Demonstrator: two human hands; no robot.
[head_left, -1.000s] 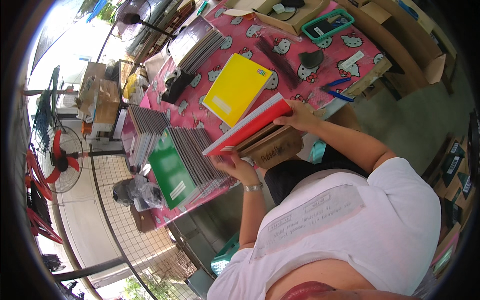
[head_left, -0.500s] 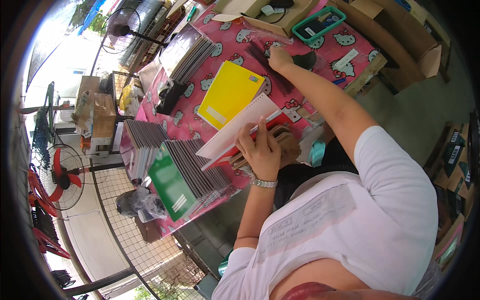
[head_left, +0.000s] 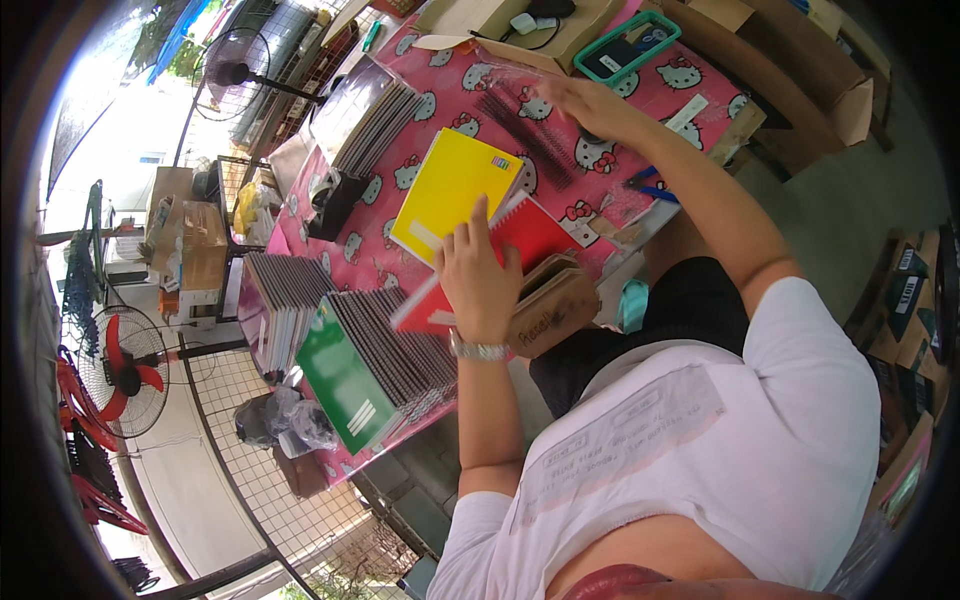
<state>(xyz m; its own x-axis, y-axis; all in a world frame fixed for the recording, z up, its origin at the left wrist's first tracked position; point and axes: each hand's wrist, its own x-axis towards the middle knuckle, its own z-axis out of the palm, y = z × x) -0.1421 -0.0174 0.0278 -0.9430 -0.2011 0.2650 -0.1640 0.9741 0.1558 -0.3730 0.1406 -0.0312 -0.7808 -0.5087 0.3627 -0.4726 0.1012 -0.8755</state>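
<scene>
My left hand (head_left: 479,280) lies fingers apart over the red notebook (head_left: 538,236), mid-frame, long axis slanting lower left to upper right. Farther up, my right hand (head_left: 592,106) is near black coils (head_left: 521,141); its grip I cannot tell.

The left hand (head_left: 478,278) hides part of the red notebook (head_left: 535,235) and the near corner of the yellow notebook (head_left: 450,175). The right hand (head_left: 588,107) is blurred; whether its fingertips touch the black coils (head_left: 522,140) cannot be told. The far carton (head_left: 556,54) is cut off by the view's edge.
</scene>
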